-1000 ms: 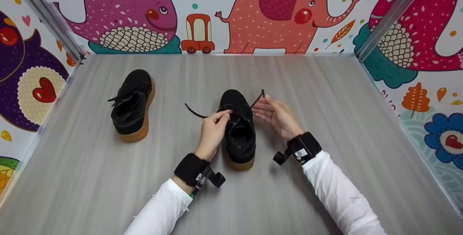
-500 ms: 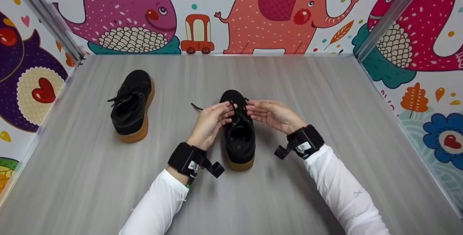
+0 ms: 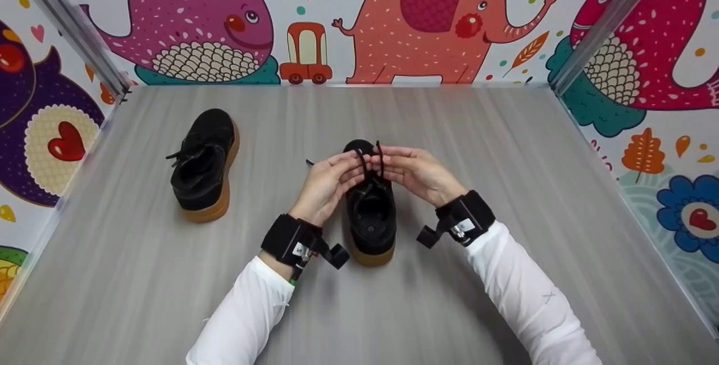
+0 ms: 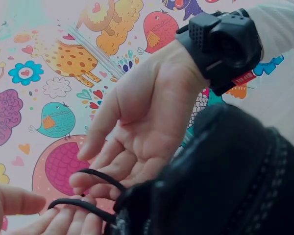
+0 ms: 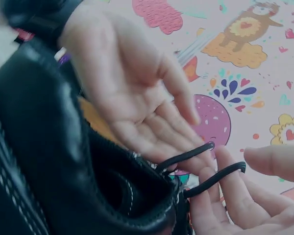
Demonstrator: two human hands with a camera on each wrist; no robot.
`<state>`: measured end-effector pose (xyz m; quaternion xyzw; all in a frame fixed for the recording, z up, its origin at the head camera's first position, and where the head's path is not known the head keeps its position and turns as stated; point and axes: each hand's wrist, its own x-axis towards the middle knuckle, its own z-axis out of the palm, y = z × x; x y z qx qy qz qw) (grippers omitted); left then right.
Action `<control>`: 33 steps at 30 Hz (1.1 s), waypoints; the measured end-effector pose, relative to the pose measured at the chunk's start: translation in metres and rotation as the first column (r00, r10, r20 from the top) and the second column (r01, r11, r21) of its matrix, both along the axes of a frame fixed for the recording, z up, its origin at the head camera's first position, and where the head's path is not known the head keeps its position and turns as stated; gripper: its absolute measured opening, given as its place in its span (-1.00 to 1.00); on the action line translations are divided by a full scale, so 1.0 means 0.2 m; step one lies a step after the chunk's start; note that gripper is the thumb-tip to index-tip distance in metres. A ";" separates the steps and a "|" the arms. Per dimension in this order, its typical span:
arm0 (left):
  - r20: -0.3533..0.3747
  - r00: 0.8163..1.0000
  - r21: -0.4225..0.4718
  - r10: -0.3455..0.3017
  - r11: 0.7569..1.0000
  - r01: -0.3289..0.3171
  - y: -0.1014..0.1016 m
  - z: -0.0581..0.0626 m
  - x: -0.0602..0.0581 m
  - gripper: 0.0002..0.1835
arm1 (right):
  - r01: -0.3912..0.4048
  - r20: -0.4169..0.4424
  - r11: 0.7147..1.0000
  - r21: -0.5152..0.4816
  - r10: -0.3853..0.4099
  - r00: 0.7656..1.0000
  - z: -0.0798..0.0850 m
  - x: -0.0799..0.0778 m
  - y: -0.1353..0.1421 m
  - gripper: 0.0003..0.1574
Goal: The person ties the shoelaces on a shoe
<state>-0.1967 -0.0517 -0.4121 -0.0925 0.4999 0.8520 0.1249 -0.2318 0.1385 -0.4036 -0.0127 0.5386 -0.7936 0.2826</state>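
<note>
A black shoe (image 3: 372,241) with a tan sole stands upright, toe away from me. At its laces my left hand (image 3: 323,188) and right hand (image 3: 424,177) face each other, fingertips nearly meeting. One black lace (image 3: 362,163) arches over the left fingers; its tip pokes out beyond that hand. The other lace (image 3: 381,158) runs up over the right fingers. In the right wrist view the fingers of both hands look extended, thumbs held off the laces (image 5: 216,179). Close up in the left wrist view, the shoe's collar (image 4: 225,166) hides part of the right hand.
To the left stands a matching black shoe (image 3: 210,140), its lace sticking out sideways. Grey wood-patterned flooring (image 3: 281,112) lies beneath both shoes. Cartoon-printed panels (image 3: 427,17) with metal corner posts rise at the back and sides.
Both hands have come together over the shoe's laces. My right hand moved left, bringing its lace across. The left lace now arches over the left fingers. The other shoe has not moved.
</note>
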 end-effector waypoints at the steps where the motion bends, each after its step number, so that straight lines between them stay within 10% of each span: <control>1: -0.004 1.000 -0.004 0.007 1.000 -0.007 0.00 0.01 0.00 -0.62 | 0.007 -0.013 1.000 0.012 -0.007 1.000 0.00 0.00 0.00 -0.48; 14: -0.253 0.966 -0.298 0.059 0.945 -0.136 0.04 0.12 -0.05 -0.65 | 0.041 -0.274 0.965 0.257 0.032 0.961 0.01 0.02 -0.07 -0.54; 27: -0.592 0.777 -0.659 -0.215 0.684 -0.313 0.11 0.15 -0.07 -0.75 | 0.050 -0.453 0.906 0.421 0.162 0.877 0.00 0.00 -0.05 -0.71; 33: -0.582 0.747 -0.718 -0.322 0.634 -0.286 0.14 0.16 -0.10 -0.76 | 0.055 -0.439 0.935 0.351 0.112 0.891 -0.03 0.00 -0.05 -0.96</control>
